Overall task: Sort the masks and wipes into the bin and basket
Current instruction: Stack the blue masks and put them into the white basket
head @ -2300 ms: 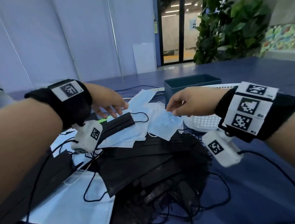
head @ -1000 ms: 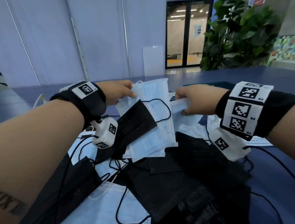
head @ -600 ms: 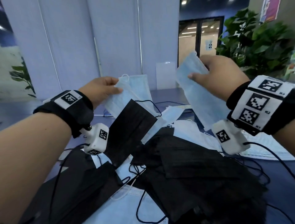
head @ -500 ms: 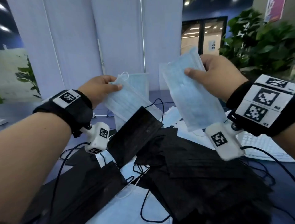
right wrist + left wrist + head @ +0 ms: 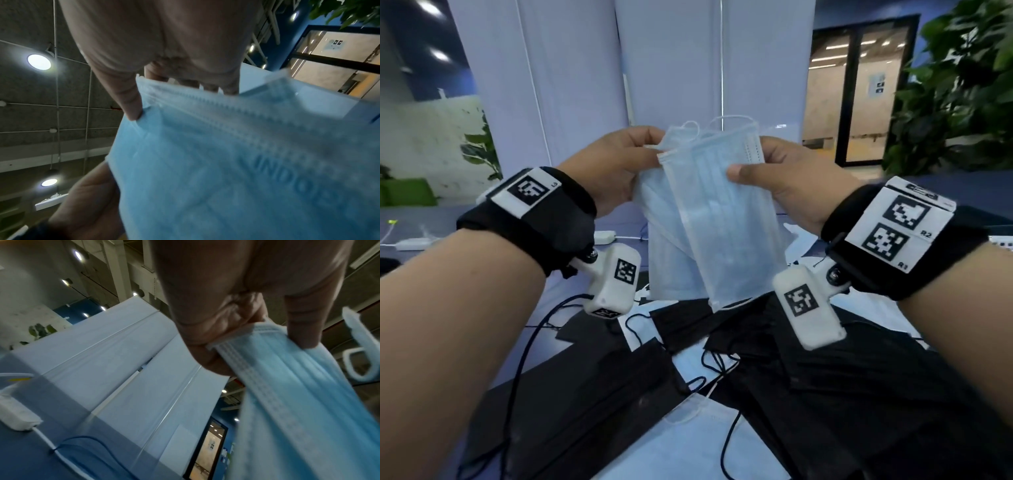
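Note:
Both hands hold a small stack of light blue masks (image 5: 709, 222) upright in the air above the table. My left hand (image 5: 619, 164) pinches the stack's upper left corner between thumb and fingers, as the left wrist view shows on the blue masks (image 5: 298, 386). My right hand (image 5: 777, 171) grips the upper right edge, thumb on the front of the blue masks (image 5: 236, 162). Below lies a heap of black masks (image 5: 808, 359) with more blue masks (image 5: 695, 442) among them. Bin and basket are out of view.
The dark blue table (image 5: 434, 219) carries a white power strip (image 5: 414, 243) with cables at the far left. White partition panels (image 5: 671, 68) stand behind. A leafy plant (image 5: 962, 85) fills the upper right beside a glass door (image 5: 852, 89).
The right hand brought its blue mask leftwards and laid it against the masks in the left hand. The black mask that hung from the left hand is gone from it.

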A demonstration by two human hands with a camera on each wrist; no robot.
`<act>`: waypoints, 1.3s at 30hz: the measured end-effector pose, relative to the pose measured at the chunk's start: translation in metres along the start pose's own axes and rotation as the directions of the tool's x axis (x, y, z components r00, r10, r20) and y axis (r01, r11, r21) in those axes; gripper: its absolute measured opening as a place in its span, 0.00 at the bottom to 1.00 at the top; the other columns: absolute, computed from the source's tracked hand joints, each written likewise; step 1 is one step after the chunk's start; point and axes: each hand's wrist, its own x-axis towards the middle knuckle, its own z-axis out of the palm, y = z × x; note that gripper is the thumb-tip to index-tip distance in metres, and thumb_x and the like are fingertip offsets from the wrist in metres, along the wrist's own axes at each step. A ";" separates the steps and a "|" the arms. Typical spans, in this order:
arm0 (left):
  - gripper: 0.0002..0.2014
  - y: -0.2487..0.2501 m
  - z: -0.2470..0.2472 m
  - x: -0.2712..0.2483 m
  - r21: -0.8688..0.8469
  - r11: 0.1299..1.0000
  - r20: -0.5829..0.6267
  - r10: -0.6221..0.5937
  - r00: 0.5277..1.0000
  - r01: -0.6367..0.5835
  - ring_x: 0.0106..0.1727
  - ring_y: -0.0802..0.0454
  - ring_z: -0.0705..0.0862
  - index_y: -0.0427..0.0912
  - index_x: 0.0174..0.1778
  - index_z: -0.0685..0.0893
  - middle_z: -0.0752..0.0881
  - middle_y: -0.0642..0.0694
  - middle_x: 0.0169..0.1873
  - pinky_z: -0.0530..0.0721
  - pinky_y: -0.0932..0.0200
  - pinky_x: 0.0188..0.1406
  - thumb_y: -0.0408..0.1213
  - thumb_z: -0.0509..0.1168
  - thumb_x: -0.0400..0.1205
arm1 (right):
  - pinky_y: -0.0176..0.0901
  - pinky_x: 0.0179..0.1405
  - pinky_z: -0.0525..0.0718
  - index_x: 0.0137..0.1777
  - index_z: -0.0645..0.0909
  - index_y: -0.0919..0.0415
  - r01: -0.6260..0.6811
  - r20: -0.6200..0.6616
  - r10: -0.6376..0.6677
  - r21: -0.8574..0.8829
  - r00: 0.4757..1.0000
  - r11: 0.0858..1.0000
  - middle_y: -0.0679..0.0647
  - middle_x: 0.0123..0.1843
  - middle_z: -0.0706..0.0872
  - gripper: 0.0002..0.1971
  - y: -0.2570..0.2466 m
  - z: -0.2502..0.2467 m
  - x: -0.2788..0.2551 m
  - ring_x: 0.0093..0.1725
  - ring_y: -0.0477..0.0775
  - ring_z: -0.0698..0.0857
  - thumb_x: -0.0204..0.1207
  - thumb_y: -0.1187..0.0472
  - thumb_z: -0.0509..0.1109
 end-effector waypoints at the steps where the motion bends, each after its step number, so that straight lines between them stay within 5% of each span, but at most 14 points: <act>1: 0.05 0.002 0.002 0.000 0.005 1.000 0.016 0.003 1.000 -0.003 0.30 0.59 0.86 0.45 0.41 0.82 0.88 0.54 0.30 0.85 0.64 0.29 0.35 0.67 0.71 | 0.48 0.58 0.85 0.49 0.84 0.52 -0.001 0.025 0.002 -0.011 1.000 1.000 0.51 0.49 0.91 0.07 0.002 0.003 0.001 0.51 0.52 0.89 0.78 0.65 0.68; 6: 0.06 -0.005 0.008 0.001 -0.120 0.992 -0.098 -0.061 0.993 0.049 0.37 0.55 0.86 0.46 0.51 0.82 0.87 0.50 0.41 0.85 0.60 0.37 0.35 0.66 0.80 | 0.38 0.38 0.88 0.49 0.83 0.55 -0.023 0.017 0.023 -0.011 1.000 1.000 0.53 0.47 0.90 0.07 0.014 0.007 0.007 0.41 0.47 0.90 0.77 0.68 0.69; 9: 0.18 -0.019 0.015 -0.002 -0.485 0.865 -0.121 -0.215 0.969 0.131 0.41 0.48 0.88 0.42 0.64 0.75 0.85 0.42 0.51 0.86 0.55 0.36 0.47 0.63 0.82 | 0.49 0.51 0.89 0.50 0.84 0.59 -0.020 -0.112 0.028 0.070 0.993 0.997 0.58 0.49 0.90 0.08 0.026 0.003 0.012 0.47 0.56 0.89 0.75 0.70 0.70; 13: 0.35 -0.039 0.030 -0.006 -0.676 0.722 -0.107 -0.296 0.949 0.148 0.50 0.43 0.89 0.44 0.79 0.60 0.81 0.37 0.65 0.87 0.50 0.42 0.55 0.63 0.80 | 0.49 0.52 0.88 0.55 0.83 0.65 -0.014 -0.290 0.082 0.229 0.954 0.973 0.59 0.52 0.90 0.10 0.041 -0.002 0.013 0.49 0.56 0.90 0.75 0.73 0.69; 16: 0.33 -0.056 0.043 -0.012 -0.688 0.668 0.030 -0.366 0.930 0.285 0.55 0.40 0.87 0.36 0.72 0.73 0.84 0.36 0.63 0.86 0.46 0.54 0.55 0.65 0.78 | 0.53 0.57 0.87 0.59 0.82 0.65 -0.034 -0.305 0.108 0.238 0.946 0.971 0.60 0.56 0.89 0.12 0.053 0.000 0.010 0.55 0.59 0.89 0.76 0.73 0.68; 21: 0.16 -0.090 0.064 -0.023 -0.624 0.710 0.125 -0.322 0.938 0.327 0.44 0.50 0.91 0.38 0.63 0.81 0.91 0.43 0.48 0.89 0.58 0.39 0.35 0.57 0.82 | 0.58 0.60 0.85 0.52 0.82 0.59 -0.050 -0.310 0.113 0.205 0.944 0.978 0.59 0.54 0.89 0.11 0.070 0.001 0.001 0.55 0.60 0.88 0.75 0.73 0.68; 25: 0.28 -0.104 0.066 -0.029 -0.498 0.816 0.166 -0.241 0.956 0.292 0.53 0.46 0.88 0.46 0.68 0.77 0.86 0.42 0.61 0.87 0.45 0.54 0.23 0.64 0.72 | 0.57 0.60 0.85 0.49 0.82 0.58 -0.042 -0.353 0.107 0.186 0.929 0.982 0.58 0.53 0.89 0.09 0.073 -0.004 0.002 0.55 0.60 0.88 0.75 0.72 0.69; 29: 0.33 -0.103 0.063 -0.033 -0.488 0.847 0.125 -0.171 0.977 0.211 0.56 0.43 0.87 0.42 0.73 0.73 0.84 0.40 0.63 0.85 0.42 0.56 0.20 0.59 0.69 | 0.54 0.58 0.86 0.52 0.81 0.55 -0.051 -0.356 0.085 0.103 0.931 0.993 0.55 0.54 0.89 0.10 0.074 0.000 0.004 0.53 0.54 0.89 0.73 0.65 0.73; 34: 0.34 -0.104 0.053 -0.034 -0.459 0.877 0.039 -0.143 0.989 0.145 0.59 0.42 0.86 0.42 0.73 0.71 0.86 0.41 0.60 0.86 0.44 0.55 0.16 0.57 0.70 | 0.39 0.48 0.83 0.61 0.79 0.48 -0.267 -0.283 0.176 -0.325 0.943 0.907 0.50 0.63 0.81 0.26 0.074 0.008 0.000 0.53 0.46 0.85 0.65 0.40 0.74; 37: 0.34 -0.109 0.050 -0.034 -0.440 0.886 0.046 -0.140 0.989 0.146 0.62 0.40 0.85 0.41 0.75 0.71 0.85 0.40 0.62 0.84 0.41 0.59 0.16 0.57 0.71 | 0.34 0.46 0.82 0.51 0.85 0.48 -0.252 -0.202 0.192 -0.334 0.960 0.908 0.42 0.47 0.88 0.14 0.071 0.011 -0.003 0.43 0.39 0.86 0.69 0.45 0.74; 39: 0.32 -0.111 0.049 -0.034 -0.444 0.884 0.058 -0.135 0.989 0.147 0.62 0.40 0.85 0.41 0.75 0.71 0.83 0.40 0.65 0.83 0.41 0.61 0.18 0.57 0.72 | 0.44 0.54 0.86 0.46 0.87 0.51 -0.246 -0.172 0.206 -0.257 0.963 0.935 0.45 0.46 0.91 0.13 0.072 0.010 -0.002 0.46 0.45 0.89 0.63 0.48 0.77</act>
